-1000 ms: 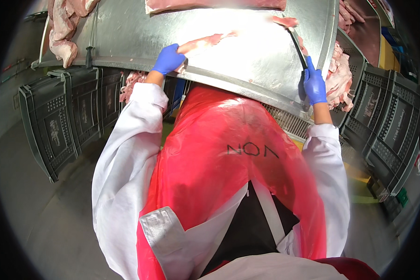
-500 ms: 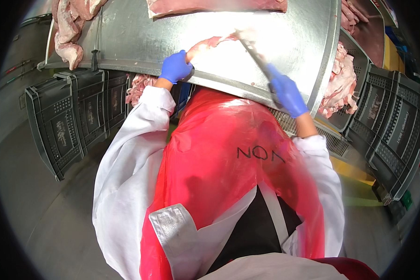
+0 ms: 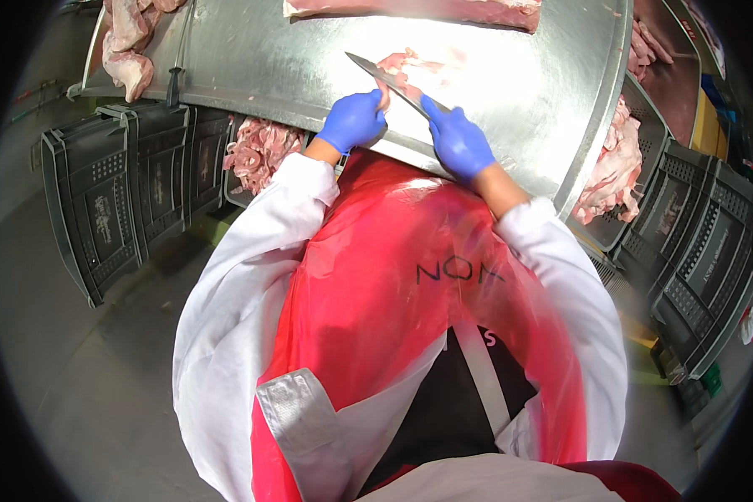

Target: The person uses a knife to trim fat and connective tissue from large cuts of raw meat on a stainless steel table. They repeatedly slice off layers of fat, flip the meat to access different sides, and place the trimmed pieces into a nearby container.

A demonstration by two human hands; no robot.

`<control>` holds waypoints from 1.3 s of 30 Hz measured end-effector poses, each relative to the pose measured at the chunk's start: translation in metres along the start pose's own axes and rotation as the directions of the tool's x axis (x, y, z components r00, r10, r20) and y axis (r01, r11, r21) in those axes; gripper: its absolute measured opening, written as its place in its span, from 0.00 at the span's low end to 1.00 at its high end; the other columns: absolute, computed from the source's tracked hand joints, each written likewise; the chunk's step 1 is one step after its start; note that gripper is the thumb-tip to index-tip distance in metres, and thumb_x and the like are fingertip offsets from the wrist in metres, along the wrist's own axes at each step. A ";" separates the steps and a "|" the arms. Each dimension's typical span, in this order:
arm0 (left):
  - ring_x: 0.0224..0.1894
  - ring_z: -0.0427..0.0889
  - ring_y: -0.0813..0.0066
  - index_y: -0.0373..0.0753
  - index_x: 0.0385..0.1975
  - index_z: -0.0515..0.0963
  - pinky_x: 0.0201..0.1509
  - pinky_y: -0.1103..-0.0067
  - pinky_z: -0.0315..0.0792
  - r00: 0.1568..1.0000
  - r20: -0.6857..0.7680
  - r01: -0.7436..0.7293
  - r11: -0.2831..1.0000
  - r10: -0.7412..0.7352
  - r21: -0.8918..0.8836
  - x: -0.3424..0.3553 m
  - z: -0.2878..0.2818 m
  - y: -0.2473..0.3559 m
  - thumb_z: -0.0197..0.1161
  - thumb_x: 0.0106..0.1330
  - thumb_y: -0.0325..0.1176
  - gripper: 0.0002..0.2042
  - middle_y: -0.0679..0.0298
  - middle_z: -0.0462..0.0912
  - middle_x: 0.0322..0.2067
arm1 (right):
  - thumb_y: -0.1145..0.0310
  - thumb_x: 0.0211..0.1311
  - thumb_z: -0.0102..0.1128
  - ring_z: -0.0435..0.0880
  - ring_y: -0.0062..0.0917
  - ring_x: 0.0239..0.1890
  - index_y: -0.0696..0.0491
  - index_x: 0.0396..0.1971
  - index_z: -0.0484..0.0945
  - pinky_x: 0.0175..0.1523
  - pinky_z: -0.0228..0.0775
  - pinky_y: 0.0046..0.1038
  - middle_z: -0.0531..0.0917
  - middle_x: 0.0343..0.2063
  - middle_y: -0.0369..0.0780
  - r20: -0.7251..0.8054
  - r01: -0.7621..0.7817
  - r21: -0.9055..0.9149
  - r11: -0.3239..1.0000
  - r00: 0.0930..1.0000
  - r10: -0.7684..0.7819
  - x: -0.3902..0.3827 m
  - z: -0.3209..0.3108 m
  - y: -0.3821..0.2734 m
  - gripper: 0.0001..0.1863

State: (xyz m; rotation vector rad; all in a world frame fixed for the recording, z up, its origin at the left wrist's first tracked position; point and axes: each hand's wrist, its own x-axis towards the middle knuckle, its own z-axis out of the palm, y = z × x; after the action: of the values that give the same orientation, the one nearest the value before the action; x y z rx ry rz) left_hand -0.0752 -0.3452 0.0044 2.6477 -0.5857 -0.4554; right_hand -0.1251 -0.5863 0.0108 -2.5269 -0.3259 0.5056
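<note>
My right hand (image 3: 460, 144), in a blue glove, grips a knife (image 3: 386, 77) whose blade points up and to the left. The blade lies across a small strip of pink meat (image 3: 402, 77) on the metal worktop (image 3: 276, 71). My left hand (image 3: 351, 122), also gloved in blue, is closed on the near end of that strip, close to the worktop's front edge. Glare washes out part of the meat and the steel around it.
A long slab of meat (image 3: 418, 8) lies at the far edge. More pieces (image 3: 127, 46) and a sharpening steel (image 3: 176, 71) are at the far left. Crates with trimmings stand below left (image 3: 259, 152) and at right (image 3: 615, 163). Dark folded crates (image 3: 92, 197) flank the worktop.
My right hand has come in leftward with the knife, and its blade now crosses the strip. My left hand has shifted right, still holding the meat, which looks shorter and more bunched.
</note>
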 end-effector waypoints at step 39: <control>0.47 0.84 0.51 0.31 0.45 0.77 0.51 0.67 0.75 0.667 -0.371 -0.744 0.610 0.646 -0.273 0.117 -0.193 0.297 0.60 0.61 0.26 0.13 0.45 0.83 0.43 | 0.58 0.79 0.43 0.70 0.21 0.14 0.57 0.55 0.71 0.20 0.64 0.22 0.80 0.26 0.43 0.026 0.092 0.973 -0.212 0.867 0.497 -0.198 -0.036 0.051 0.19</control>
State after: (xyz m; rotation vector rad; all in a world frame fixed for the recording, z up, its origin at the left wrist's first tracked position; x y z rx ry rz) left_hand 0.0019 -0.5897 0.2759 1.8194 -1.2290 0.0011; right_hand -0.2822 -0.7101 0.0678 -0.8642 0.5895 0.1417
